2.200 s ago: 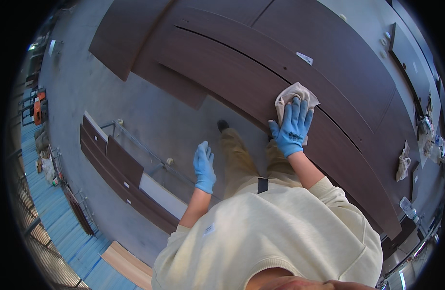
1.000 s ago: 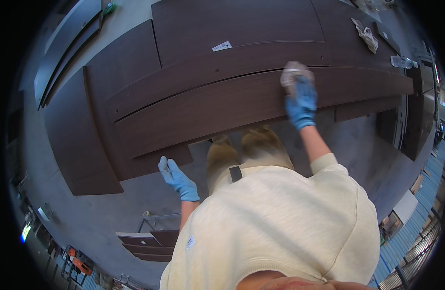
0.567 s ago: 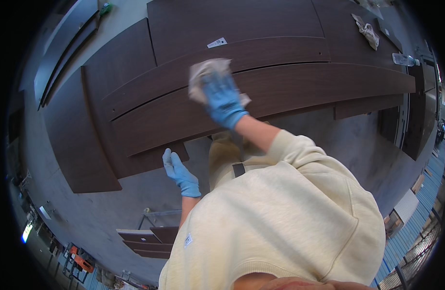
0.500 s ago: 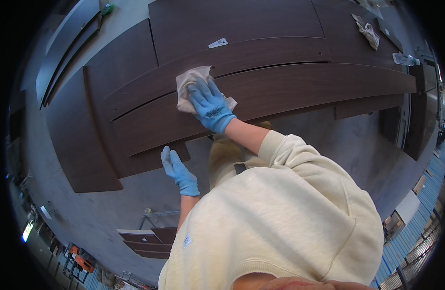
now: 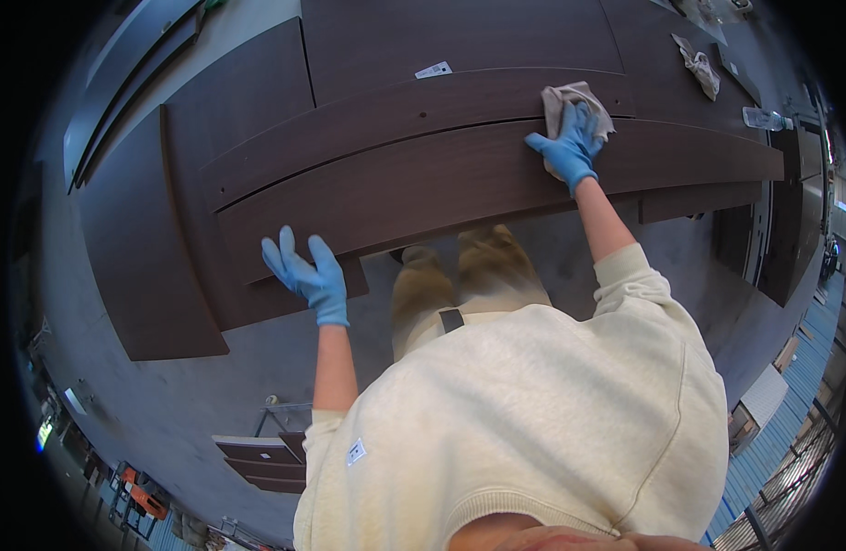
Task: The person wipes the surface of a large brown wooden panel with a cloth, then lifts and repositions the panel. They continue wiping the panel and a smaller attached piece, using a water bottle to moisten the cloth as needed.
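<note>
My right hand, in a blue work glove, presses a crumpled off-white cloth onto two long dark brown boards. It lies across the gap between the rear board and the front board, with the thumb stuck out to the left. My left hand, gloved the same way, is open with its fingers spread and holds nothing. It is at the near edge of the front board, toward its left end; whether it touches the wood I cannot tell.
Large dark panels lie behind the boards, with a white label on them. Another panel sits at the left. A second cloth and a clear plastic bottle are at the far right. More boards are stacked behind me.
My right hand has slid the cloth to the right along the boards, uncovering a small hole in the rear one. My left hand has moved forward and left, and its fingers have spread.
</note>
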### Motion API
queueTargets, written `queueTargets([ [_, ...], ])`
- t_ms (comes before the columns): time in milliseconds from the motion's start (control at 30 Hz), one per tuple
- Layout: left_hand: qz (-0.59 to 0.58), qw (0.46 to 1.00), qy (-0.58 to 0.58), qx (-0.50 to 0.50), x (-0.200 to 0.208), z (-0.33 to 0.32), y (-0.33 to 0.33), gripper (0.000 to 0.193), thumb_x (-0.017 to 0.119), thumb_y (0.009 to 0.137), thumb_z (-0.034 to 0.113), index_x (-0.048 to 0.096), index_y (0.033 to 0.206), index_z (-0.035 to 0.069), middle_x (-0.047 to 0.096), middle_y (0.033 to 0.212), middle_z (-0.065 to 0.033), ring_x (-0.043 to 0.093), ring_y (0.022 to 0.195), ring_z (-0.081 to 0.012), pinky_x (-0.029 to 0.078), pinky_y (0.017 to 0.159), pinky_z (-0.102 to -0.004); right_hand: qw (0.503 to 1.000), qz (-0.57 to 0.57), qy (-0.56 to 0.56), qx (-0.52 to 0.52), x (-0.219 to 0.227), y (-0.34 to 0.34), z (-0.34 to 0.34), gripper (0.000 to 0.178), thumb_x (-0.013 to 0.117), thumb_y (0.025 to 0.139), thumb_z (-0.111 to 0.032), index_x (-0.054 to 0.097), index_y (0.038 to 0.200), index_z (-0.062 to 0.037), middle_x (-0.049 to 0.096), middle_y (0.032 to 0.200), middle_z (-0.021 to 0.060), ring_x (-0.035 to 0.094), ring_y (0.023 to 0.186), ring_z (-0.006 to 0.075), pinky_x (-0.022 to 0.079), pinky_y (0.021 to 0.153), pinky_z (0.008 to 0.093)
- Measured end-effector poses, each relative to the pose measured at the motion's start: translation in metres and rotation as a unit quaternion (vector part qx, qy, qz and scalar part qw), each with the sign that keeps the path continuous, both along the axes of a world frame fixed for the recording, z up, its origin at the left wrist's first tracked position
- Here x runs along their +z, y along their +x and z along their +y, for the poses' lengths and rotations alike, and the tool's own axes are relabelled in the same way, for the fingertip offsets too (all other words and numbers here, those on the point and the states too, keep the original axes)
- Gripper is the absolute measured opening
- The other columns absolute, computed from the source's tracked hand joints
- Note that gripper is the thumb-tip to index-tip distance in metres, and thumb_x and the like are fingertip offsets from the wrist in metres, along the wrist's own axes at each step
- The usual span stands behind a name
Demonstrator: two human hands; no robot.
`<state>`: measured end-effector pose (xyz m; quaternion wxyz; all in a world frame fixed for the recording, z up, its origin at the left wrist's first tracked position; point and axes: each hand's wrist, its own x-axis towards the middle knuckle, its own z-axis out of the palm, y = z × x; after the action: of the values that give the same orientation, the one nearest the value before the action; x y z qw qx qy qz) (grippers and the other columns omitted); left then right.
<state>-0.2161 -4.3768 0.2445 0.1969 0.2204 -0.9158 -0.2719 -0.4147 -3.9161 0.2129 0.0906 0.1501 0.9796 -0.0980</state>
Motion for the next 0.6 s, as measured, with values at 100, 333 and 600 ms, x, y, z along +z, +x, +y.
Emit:
queueTargets([
  [100,-0.024,0.995,-0.092,-0.006,-0.019,-0.006,-0.03,0.056,0.068,0.103,0.028,0.057,0.152,0.002,0.039,0.167,-0.0341,0.032,0.159,-0.0508,0.028,0.129,-0.0605,0.998,-0.016,-0.019,0.063,0.002,-0.015,-0.034,0.127,0.079,0.079,-0.063,0.012,0.178,-0.0189,0.006,0.185,0.0168,-0.009,0.17,0.0385,-0.009,0.132,0.0649],
  [333,-0.011,0.973,-0.231,-0.006,-0.041,0.0,-0.039,0.055,0.062,0.105,0.031,0.056,0.152,0.005,0.05,0.161,-0.0312,0.045,0.15,-0.0533,0.036,0.124,-0.0623,0.998,-0.011,-0.029,0.06,0.014,-0.026,-0.045,0.132,0.083,0.073,-0.06,0.014,0.177,-0.0171,0.01,0.184,0.0169,-0.002,0.171,0.0365,-0.005,0.134,0.0615],
  [600,-0.002,0.973,-0.232,-0.008,-0.042,-0.001,-0.042,0.055,0.06,0.106,0.03,0.054,0.154,0.005,0.051,0.161,-0.0307,0.044,0.151,-0.053,0.036,0.123,-0.0627,0.989,-0.008,-0.024,0.148,0.011,-0.033,-0.038,0.129,0.08,0.078,-0.062,0.011,0.177,-0.0159,0.005,0.185,0.0149,-0.006,0.171,0.0343,-0.007,0.135,0.0552],
])
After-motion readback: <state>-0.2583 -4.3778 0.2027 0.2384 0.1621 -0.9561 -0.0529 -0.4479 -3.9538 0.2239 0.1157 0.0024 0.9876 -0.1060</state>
